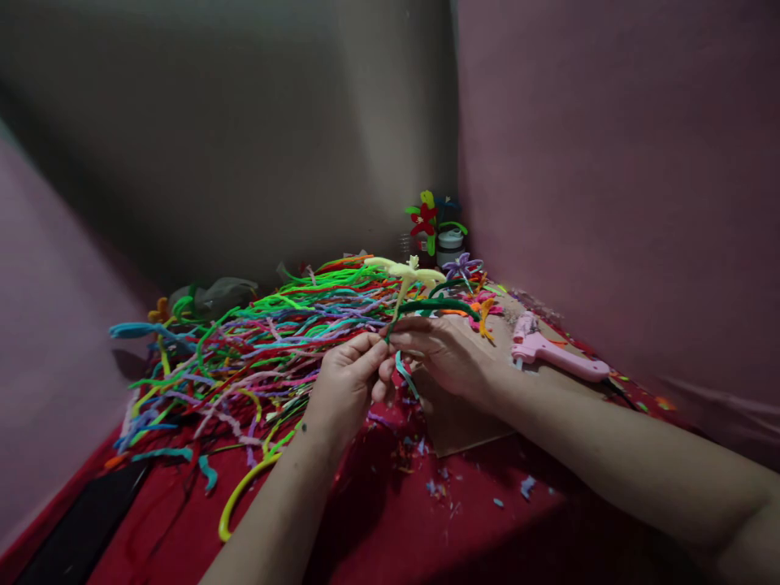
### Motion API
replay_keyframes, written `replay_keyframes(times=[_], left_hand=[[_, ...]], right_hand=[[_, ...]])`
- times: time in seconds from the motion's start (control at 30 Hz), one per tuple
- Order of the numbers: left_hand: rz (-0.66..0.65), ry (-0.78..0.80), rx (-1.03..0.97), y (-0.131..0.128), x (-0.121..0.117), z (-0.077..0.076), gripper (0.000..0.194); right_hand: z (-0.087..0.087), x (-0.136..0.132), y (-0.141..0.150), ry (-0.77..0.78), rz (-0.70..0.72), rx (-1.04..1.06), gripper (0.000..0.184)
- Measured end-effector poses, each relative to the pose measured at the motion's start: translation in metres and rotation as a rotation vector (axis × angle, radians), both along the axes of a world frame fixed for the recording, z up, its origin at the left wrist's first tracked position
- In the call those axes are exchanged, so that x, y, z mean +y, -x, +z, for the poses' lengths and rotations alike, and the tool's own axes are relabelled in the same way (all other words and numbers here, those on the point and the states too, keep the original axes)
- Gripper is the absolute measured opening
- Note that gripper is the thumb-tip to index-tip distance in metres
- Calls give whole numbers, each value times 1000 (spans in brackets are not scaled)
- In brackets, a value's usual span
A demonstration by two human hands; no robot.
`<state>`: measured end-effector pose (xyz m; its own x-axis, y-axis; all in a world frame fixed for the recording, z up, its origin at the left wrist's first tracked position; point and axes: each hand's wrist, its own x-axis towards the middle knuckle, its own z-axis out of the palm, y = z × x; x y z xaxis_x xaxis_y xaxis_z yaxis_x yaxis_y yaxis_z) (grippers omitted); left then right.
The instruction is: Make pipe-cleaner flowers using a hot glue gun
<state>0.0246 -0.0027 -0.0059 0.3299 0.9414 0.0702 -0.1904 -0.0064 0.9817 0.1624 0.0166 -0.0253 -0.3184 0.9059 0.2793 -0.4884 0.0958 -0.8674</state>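
Observation:
A pale yellow pipe cleaner flower (409,273) stands upright above my fingertips, its petals spread sideways. My left hand (347,382) is closed, thumb and finger pinching the lower stem. From the other side, my right hand (451,357) is closed at the same spot, its fingertips meeting the left ones. A dark green pipe cleaner (439,305) joins the stem there and sticks out to the right over the right hand. Exactly how the green piece wraps the stem is hidden by the fingers. Below them shows a short light blue strip (406,375).
Many coloured pipe cleaners (268,325) lie heaped at left and behind. A pink glue gun (561,353) rests on cardboard (469,422) at right. Finished flowers (426,219) stand by a white-lidded jar (451,244). A black flat object (85,520) lies front left on red cloth (366,520).

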Motion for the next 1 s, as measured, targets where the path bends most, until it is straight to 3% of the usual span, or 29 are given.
replay_keyframes(times=[0.27,0.37,0.47,0.57,0.67,0.87,1.0], left_hand=[[348,-562,690,-4,-2,-13,9],[434,-694,817,-1,-1,-19,10],[393,-600,700,0,0,-17,15],[305,-352,447,-2,0,-10,12],[213,-161,245,-3,0,-3,13],[44,-7,-15,-2,-2,2,14],[-28,31,-63,-1,-2,3,14]], right_hand=[[-1,-1,3,107,-180,-27,10],[0,-2,4,97,-219,-40,14],[2,-3,4,32,-176,-49,14],[3,-3,3,-43,-103,-85,14],[4,-2,0,-24,-90,-83,11],[3,-2,-2,86,-40,-9,11],[2,0,-2,89,44,43,14]])
